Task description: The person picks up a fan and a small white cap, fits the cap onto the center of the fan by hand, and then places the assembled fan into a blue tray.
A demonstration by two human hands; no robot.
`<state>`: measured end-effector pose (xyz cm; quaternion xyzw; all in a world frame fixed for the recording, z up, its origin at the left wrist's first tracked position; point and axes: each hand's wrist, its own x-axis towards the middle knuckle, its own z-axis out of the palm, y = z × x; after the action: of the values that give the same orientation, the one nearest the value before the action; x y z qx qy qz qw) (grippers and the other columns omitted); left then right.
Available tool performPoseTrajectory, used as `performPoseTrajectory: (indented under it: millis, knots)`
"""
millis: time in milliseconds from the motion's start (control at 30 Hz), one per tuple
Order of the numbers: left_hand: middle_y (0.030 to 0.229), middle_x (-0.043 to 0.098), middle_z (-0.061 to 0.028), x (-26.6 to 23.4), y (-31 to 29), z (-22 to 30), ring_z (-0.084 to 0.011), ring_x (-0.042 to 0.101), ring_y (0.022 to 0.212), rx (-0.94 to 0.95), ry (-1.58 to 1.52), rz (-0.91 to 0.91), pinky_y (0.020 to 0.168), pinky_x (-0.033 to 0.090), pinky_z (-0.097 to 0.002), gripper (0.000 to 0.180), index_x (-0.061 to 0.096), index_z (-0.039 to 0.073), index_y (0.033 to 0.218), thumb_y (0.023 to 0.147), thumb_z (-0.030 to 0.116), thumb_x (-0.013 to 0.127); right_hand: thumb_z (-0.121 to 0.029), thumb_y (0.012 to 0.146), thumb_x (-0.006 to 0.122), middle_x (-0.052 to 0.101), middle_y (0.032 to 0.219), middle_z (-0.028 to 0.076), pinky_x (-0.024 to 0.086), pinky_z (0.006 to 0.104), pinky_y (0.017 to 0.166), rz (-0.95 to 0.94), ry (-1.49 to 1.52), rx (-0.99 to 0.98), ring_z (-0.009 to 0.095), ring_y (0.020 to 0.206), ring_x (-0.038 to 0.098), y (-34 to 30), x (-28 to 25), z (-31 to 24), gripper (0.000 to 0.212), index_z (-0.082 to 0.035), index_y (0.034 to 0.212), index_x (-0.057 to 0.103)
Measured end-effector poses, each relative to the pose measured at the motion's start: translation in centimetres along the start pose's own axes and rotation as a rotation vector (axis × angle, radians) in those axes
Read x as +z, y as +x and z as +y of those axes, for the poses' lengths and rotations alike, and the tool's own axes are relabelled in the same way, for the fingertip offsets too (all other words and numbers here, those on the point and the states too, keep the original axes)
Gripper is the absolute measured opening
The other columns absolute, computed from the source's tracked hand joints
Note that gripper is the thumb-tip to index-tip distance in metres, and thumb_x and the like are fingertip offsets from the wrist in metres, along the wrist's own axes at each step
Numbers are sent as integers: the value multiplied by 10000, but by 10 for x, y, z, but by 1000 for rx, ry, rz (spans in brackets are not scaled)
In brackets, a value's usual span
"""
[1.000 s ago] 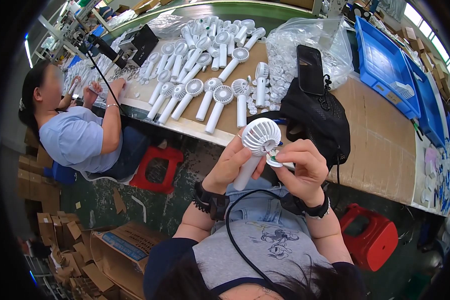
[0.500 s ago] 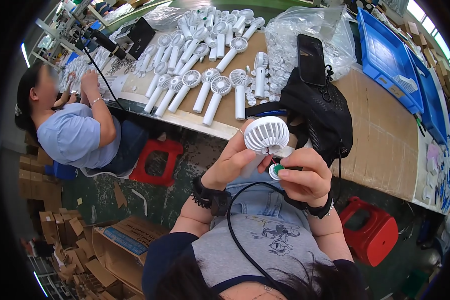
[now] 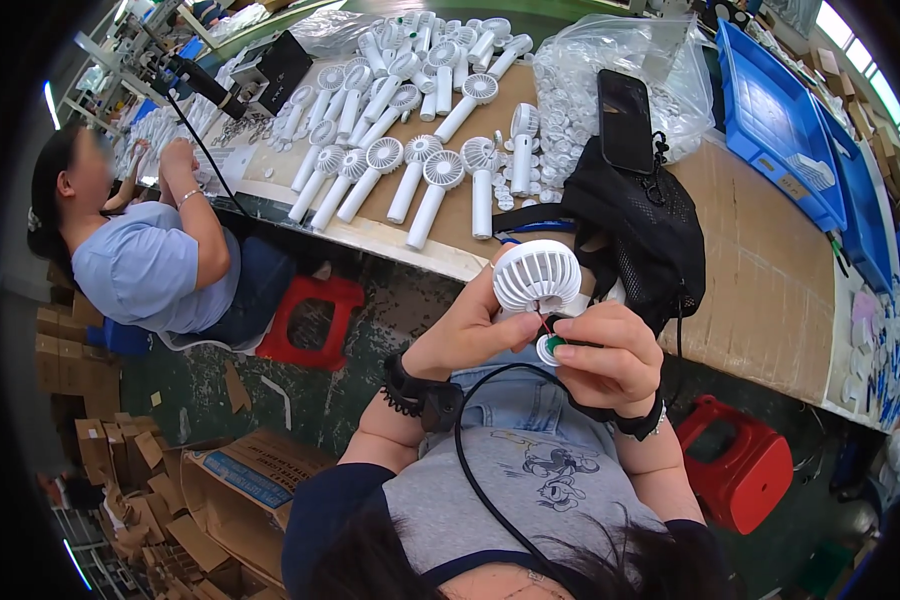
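The left hand (image 3: 470, 328) has fingers curled around the white fan (image 3: 537, 275); below this fan, the right hand (image 3: 615, 355) pinches a round cap (image 3: 545, 351).

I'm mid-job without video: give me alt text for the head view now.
The left hand holds a white handheld fan; the right hand pinches a small white-and-green disc close by. More white fans lie on the workbench beyond.

Assembly workshop: many white handheld fans (image 3: 443, 171) on bench (image 3: 760, 275), blue trays (image 3: 758, 115), cardboard cartons (image 3: 280, 455), co-worker (image 3: 150, 262)
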<state>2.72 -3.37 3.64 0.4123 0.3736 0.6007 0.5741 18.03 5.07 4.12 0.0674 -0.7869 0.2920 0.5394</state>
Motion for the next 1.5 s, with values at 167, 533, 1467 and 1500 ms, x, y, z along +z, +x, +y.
performPoseTrajectory:
  millis: [167, 533, 1467, 1500]
  knots:
    - [925, 507, -4, -3, 0, -2, -21, 452, 639, 9, 18, -6, 523, 377, -161, 505, 328, 57, 1239, 785, 42, 549, 39, 578, 695, 607, 923, 100, 471, 275, 558, -7, 5, -11, 204, 675, 589, 0, 2, 2, 344, -53, 898, 607]
    - [905, 517, -26, -4, 3, -9, -34, 468, 596, 25, 62, 35, 497, 391, -166, 492, 325, 46, 1236, 790, 65, 532, 37, 571, 696, 607, 929, 100, 472, 277, 548, -12, -41, -37, 203, 664, 589, -4, 6, 6, 352, -54, 898, 601]
    - [1062, 487, -98, -4, 6, -8, -113, 483, 950, 330, 344, 165, 781, 419, -263, 496, 288, 19, 1193, 763, 21, 534, -4, 771, 610, 594, 784, 56, 454, 180, 588, 149, 673, 1013, 89, 673, 578, -3, 2, 10, 169, 36, 925, 551]
    - [1062, 487, -98, -4, 6, -7, -113, 483, 950, 329, 342, 163, 781, 419, -263, 496, 288, 19, 1193, 763, 21, 534, 13, 763, 614, 599, 780, 55, 454, 178, 578, 160, 776, 1088, 91, 670, 583, -1, 1, 10, 156, 34, 909, 563]
